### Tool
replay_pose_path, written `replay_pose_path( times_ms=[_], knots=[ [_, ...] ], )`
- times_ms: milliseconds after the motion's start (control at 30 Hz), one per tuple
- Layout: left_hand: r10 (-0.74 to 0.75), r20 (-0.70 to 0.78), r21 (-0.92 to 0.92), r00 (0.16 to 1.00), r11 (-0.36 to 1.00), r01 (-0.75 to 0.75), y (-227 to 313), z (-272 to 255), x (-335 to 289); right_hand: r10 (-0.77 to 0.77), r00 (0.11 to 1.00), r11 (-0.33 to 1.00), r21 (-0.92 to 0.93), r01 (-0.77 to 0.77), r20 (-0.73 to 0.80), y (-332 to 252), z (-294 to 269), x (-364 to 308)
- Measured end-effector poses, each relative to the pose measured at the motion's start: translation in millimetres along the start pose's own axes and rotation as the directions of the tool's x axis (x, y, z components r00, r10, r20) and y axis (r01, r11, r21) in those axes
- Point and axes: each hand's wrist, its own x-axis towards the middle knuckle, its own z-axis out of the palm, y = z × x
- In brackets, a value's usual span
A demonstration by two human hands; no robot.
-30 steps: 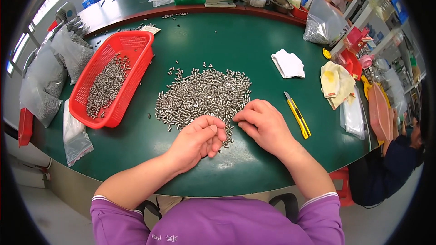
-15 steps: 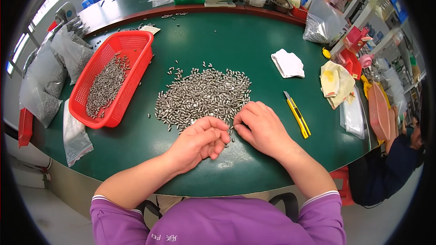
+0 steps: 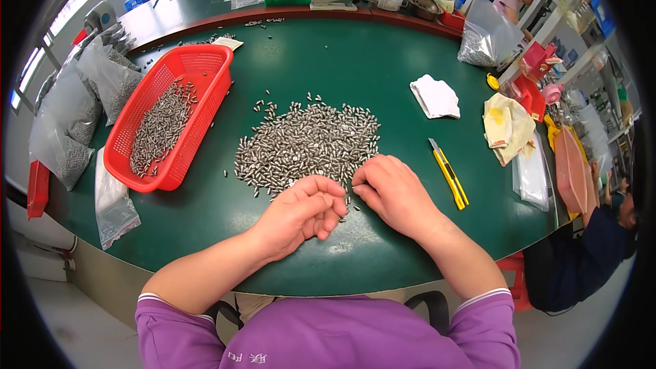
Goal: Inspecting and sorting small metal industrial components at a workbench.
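Observation:
A wide heap of small, shiny, bullet-shaped metal pieces point(image 3: 307, 143) lies in front of me on the green table. At its near edge my left hand point(image 3: 295, 217) is held palm partly up, with the fingers curled in and the thumb bent over them. Whatever lies inside those fingers is hidden. Close beside it my right hand point(image 3: 393, 190) rests at the heap's near right edge, thumb and forefinger drawn together. Its fingertips point at a few loose pieces between the two hands; whether one is pinched cannot be made out.
To the left stands a red perforated basket point(image 3: 220, 89) part-filled with similar pieces, beside filled plastic bags point(image 3: 68, 113). On the right lie a yellow utility knife point(image 3: 449, 174), a white cloth point(image 3: 435, 96) and a stained cloth point(image 3: 507, 126). Another person point(image 3: 581, 260) sits at far right.
Both hands stay almost where they were. A loose metal piece by the right fingertips now lies slightly farther right. The whole view has shifted a little.

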Motion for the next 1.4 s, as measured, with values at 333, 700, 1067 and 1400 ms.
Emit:
replay_pose_path(
  times_ms=[333, 700, 1067, 1400],
  knots=[
    [-0.042, 0.031, 0.057, 0.999, 0.998, 0.04, -1, 3, -1, -0.11, 0.974, 0.945, 0.282, 0.163, -0.197, -10, -1, 0],
    [-0.107, 0.013, 0.102, 0.994, 0.989, 0.105, 0, 6, 0, -0.144, 0.962, 0.899, 0.376, 0.225, -0.231, -13, -1, 1],
    [-0.105, 0.054, 0.066, 0.993, 0.993, 0.102, -1, 4, -2, 0.034, 0.98, 0.991, 0.136, -0.007, -0.198, -2, -2, 1],
    [-0.038, -0.025, 0.023, 0.999, 0.999, 0.038, 0, 3, 0, -0.054, 0.999, 0.998, 0.035, 0.054, -0.007, -2, -5, 0]
  ],
)
